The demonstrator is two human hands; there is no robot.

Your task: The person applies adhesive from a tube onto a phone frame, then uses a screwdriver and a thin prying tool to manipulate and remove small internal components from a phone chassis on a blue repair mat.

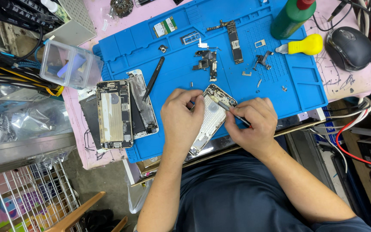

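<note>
My left hand (180, 118) grips the left edge of an opened silver phone housing (213, 116) that lies tilted on the blue repair mat (305, 86). My right hand (254, 124) holds a thin screwdriver (232, 112), its tip resting inside the upper part of the housing. Both forearms reach in from the bottom of the view.
Two other opened phone bodies (114, 114) lie at the mat's left, with black tweezers (153, 79) beside them. A logic board (236, 41), small brackets and screws are scattered across the mat. A green bottle (290, 17), yellow tool (303, 45), black mouse (351, 47) and clear plastic box (69, 64) surround it.
</note>
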